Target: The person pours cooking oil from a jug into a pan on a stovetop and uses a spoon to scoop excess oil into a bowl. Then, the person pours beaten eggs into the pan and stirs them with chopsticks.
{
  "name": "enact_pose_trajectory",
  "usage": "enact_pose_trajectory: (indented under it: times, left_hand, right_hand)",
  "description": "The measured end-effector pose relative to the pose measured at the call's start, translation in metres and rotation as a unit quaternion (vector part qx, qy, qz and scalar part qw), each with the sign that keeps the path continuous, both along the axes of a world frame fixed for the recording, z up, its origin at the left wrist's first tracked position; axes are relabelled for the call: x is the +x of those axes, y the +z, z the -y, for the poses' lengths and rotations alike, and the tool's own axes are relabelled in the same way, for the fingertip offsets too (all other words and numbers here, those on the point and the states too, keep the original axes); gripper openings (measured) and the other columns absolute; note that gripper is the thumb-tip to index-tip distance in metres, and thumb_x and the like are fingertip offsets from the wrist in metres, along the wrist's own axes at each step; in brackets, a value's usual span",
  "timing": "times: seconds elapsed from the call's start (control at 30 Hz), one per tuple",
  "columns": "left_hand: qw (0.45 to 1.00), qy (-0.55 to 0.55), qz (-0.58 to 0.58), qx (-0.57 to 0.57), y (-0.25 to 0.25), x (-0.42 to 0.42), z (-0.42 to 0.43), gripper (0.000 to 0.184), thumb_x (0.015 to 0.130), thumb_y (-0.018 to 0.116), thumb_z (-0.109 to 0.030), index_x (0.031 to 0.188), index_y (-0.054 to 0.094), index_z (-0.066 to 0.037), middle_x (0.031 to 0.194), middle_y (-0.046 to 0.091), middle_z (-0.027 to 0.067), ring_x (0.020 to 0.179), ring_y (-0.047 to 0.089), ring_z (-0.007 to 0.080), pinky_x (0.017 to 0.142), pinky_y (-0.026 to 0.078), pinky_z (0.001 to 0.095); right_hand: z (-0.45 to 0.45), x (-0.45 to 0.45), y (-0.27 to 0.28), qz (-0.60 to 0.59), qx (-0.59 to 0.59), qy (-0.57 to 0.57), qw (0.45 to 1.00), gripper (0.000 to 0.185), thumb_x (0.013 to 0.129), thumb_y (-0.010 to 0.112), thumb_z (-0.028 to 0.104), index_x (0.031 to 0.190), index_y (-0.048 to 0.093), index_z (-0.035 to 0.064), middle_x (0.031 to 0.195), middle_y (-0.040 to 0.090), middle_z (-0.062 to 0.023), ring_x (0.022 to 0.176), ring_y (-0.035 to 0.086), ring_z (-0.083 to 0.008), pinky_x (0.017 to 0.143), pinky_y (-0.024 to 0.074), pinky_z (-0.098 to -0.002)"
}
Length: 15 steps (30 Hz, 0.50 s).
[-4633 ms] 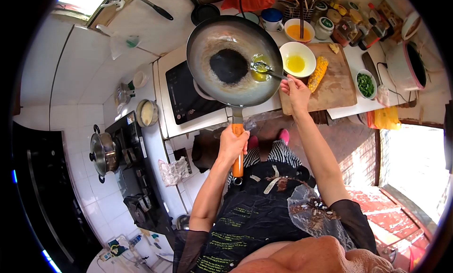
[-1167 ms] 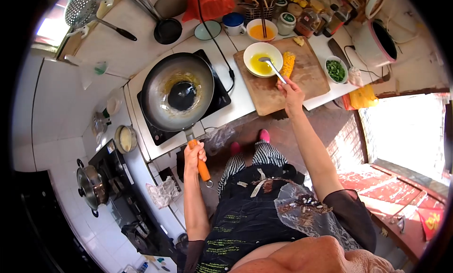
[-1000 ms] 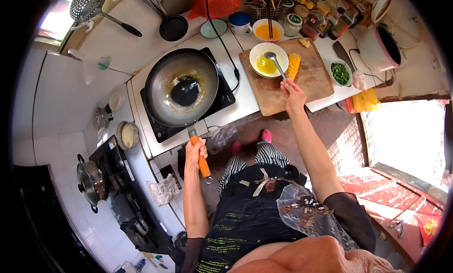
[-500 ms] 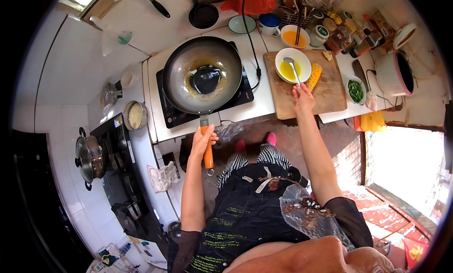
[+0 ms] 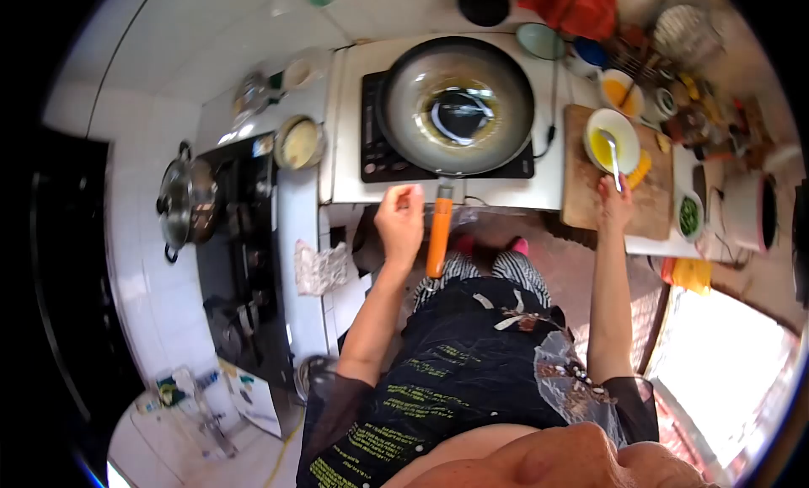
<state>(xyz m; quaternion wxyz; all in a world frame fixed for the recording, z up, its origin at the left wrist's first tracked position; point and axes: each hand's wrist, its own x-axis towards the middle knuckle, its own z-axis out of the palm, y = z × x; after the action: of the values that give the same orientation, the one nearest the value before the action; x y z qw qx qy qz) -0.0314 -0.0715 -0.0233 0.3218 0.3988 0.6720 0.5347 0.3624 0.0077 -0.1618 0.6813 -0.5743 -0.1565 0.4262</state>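
My left hand (image 5: 400, 224) is off the wok's orange handle (image 5: 439, 235), just to its left. Its fingers are loosely curled, and nothing shows in them. The wok (image 5: 455, 155) sits on a black induction cooktop (image 5: 375, 161), with a shiny layer of oil at its bottom. My right hand (image 5: 614, 206) grips the handle of a metal spoon (image 5: 613, 155), whose head is in a white bowl (image 5: 627, 132) of yellow liquid. That bowl stands on a wooden cutting board (image 5: 586, 193). Partly behind the bowl lies a corn cob (image 5: 641, 168).
A bowl of chopped greens (image 5: 690, 216) stands right of the board. Behind is a bowl of orange liquid (image 5: 621, 93), near jars and bottles. A rice cooker (image 5: 746, 210) is at the right. On the left are a lidded pot (image 5: 187, 203) and a pan with pale contents (image 5: 300, 143).
My left hand has let go of the wok handle and moved to its left. My right hand still holds the spoon in the bowl. The camera view has shifted.
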Motion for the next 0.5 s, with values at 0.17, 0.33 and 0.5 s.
enact_pose_trajectory:
  times: [0.17,0.33,0.5]
  left_hand:
    - [0.998,-0.055,0.003,0.032,0.023,0.029,-0.027,0.014,0.091,0.058,-0.015,0.085,0.057,-0.002,0.065,0.053,-0.0008,0.056,0.048,0.0037,0.049,0.039,0.0185]
    - [0.992,-0.111,0.009,0.056,0.024,0.063,-0.056,0.013,0.091,0.057,-0.012,0.086,0.057,-0.001,0.064,0.052,-0.0009,0.055,0.046,0.0041,0.049,0.036,0.0179]
    - [0.967,-0.238,-0.033,0.089,0.029,0.173,-0.166,0.013,0.090,0.057,-0.011,0.090,0.059,0.001,0.077,0.056,0.0024,0.065,0.055,0.0063,0.057,0.046,0.0201]
  right_hand:
    - [0.002,-0.006,0.025,0.052,-0.072,0.009,0.996,0.061,0.075,0.073,0.008,0.129,0.045,0.0033,0.108,0.057,-0.0090,0.088,0.060,-0.0129,0.071,0.0511,-0.0250]
    - [0.032,-0.024,0.067,0.093,-0.094,0.045,0.990,0.065,0.077,0.073,0.014,0.132,0.039,0.0018,0.104,0.059,-0.0092,0.085,0.060,-0.0123,0.068,0.0499,-0.0240]
    - [0.016,0.043,0.082,0.261,-0.149,0.039,0.953,0.046,0.083,0.068,0.019,0.116,0.045,-0.0014,0.088,0.057,-0.0080,0.066,0.058,-0.0106,0.060,0.0474,-0.0210]
